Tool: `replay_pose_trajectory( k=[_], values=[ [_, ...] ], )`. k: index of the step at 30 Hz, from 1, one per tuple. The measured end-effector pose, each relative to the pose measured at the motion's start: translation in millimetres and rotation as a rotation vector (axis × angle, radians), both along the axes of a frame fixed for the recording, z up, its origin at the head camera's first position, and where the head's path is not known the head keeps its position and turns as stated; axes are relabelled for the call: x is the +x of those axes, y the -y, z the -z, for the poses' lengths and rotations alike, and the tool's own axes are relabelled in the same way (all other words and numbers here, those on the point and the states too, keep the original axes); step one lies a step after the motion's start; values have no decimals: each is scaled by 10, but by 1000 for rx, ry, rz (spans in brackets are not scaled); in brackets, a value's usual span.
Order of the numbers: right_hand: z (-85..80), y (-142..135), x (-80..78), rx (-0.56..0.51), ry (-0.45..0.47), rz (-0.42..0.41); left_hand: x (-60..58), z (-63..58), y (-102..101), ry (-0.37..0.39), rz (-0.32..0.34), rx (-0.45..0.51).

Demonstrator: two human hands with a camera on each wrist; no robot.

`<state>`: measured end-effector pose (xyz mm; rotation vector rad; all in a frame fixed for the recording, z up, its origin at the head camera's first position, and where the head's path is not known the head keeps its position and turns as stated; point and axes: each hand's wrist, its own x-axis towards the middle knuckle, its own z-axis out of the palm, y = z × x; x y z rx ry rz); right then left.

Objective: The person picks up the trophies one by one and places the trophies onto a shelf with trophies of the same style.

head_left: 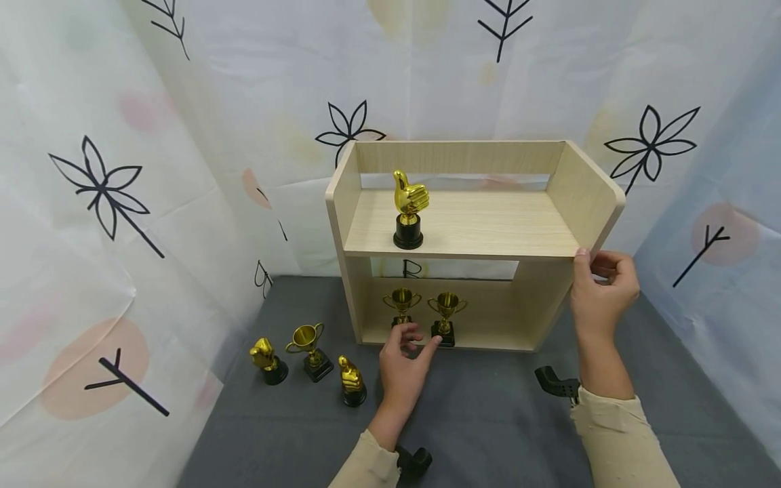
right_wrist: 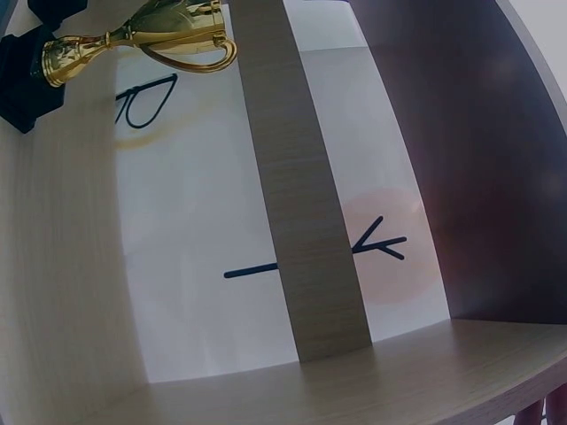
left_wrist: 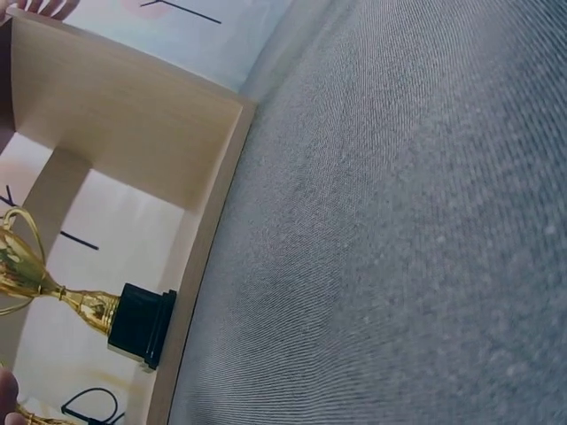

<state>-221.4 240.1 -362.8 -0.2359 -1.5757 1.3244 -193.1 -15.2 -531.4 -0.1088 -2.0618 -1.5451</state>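
Observation:
On the lower board of a small wooden shelf [head_left: 464, 224] stand two gold trophy cups, the left cup [head_left: 402, 298] and the right cup [head_left: 447, 305], both on black bases. My left hand [head_left: 404, 366] is in front of them, its fingers over the left cup's base and its thumb apart, near the right cup's base. In the left wrist view the right cup [left_wrist: 93, 305] stands clear of the one fingertip [left_wrist: 7, 391] showing. With thumb at the front edge and fingers outside, my right hand [head_left: 604, 291] grips the shelf's right side panel.
A gold thumbs-up trophy [head_left: 409, 210] stands on the upper board. Left of the shelf, on the grey cloth [head_left: 488, 420], are a fist-shaped trophy [head_left: 268, 360], another cup [head_left: 311, 352] and a gold figure trophy [head_left: 352, 381]. Patterned fabric [head_left: 244, 88] hangs behind.

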Motion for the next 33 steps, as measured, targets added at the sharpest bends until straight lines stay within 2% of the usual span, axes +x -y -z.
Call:
replay_pose_trajectory(
  k=[7,16,25,33],
  values=[
    [6,-1,-4,-3,7,2,1,-29,35,-36,5,25],
    [-3,4,-5,3,16,9,9,-125,70,-74,14,62],
    [-17,12,4,-3,8,7,19,-228,97,-183,19,79],
    [-5,12,9,7,6,6,55,-351,123,-184,11,81]
  ],
)
